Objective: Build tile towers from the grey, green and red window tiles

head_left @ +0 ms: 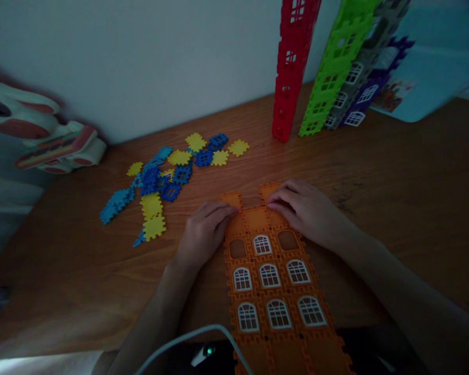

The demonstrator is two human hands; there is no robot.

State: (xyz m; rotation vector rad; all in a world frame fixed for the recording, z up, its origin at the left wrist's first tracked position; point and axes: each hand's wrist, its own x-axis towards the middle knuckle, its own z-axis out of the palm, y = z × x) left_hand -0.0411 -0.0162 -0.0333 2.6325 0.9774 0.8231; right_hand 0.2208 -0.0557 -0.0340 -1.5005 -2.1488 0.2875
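Observation:
A long orange panel of interlocking building tiles (257, 220) lies flat on the wooden table, its near end reaching past the front edge. Several of its tiles carry white arched windows, and two in the third row have bare openings. At the far end two corner tiles stick out with a gap between them. My left hand (205, 229) has its fingers closed on the panel's far left edge. On the far right edge, my right hand (307, 211) pinches the protruding orange corner tile (268, 191).
Loose yellow tiles (152, 205) and blue tiles (150, 179) lie scattered at the back left. Red (285, 88) and green (324, 83) tile walls stand upright at the back right, near a pale blue container (433, 67). A toy dog (42, 130) sits far left. A white cable (203, 329) crosses the front.

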